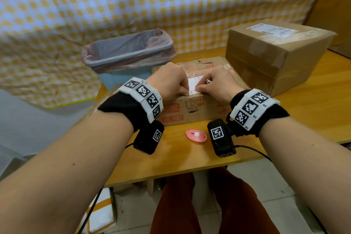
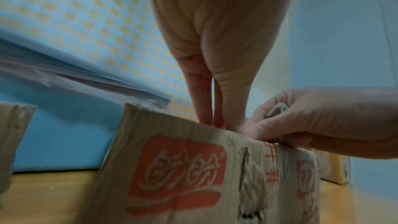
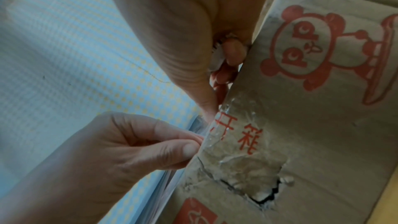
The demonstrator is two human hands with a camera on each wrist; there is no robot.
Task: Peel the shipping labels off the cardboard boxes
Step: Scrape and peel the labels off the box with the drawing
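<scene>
Head view, both hands [image 1: 195,85] at label [image 1: 194,83] near box edge

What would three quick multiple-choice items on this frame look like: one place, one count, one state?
1. Where does the pink cutter lie?
A. In the bin
B. On the table in front of the printed box
C. On top of the plain box

2. How many cardboard boxes stand on the table?
A. Two
B. Four
C. Five

3. What state is the label on the plain box in?
A. Torn in half
B. Crumpled in the bin
C. Flat on the box top

Key: 1 B, it rests on bare wood near the printed box. 2 A, the printed box and the plain box. 3 C, the white label lies flat while the left hand and right hand work on the printed box.
</scene>
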